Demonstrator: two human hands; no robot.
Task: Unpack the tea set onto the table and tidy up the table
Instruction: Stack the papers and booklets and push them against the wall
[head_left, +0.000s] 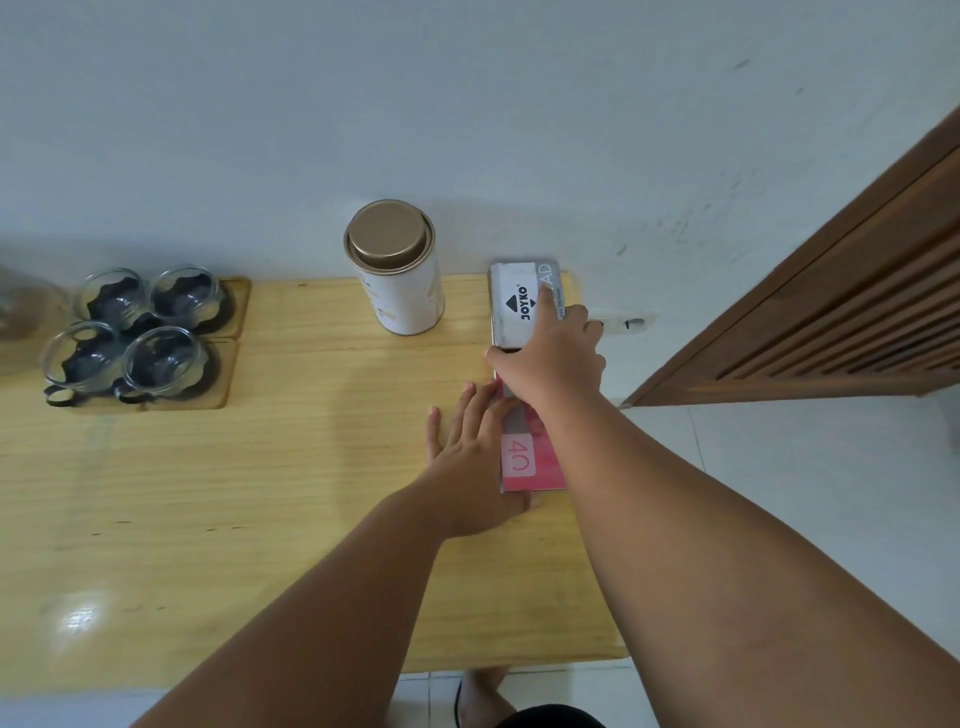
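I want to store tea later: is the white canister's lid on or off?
On. The gold lid sits in the top of the upright white canister, covering its mouth.

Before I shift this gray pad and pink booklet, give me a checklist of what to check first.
1. Right hand grip on gray pad, thumb and fingers on opposite edges: ok.
2. Left hand flat, touching pink booklet: ok.
3. Tin upright, lidded, apart from pad: ok.
4. Four glass cups upright on wooden coasters, well away: ok.
5. Pad fully on table at right edge: cannot tell, hand covers it.
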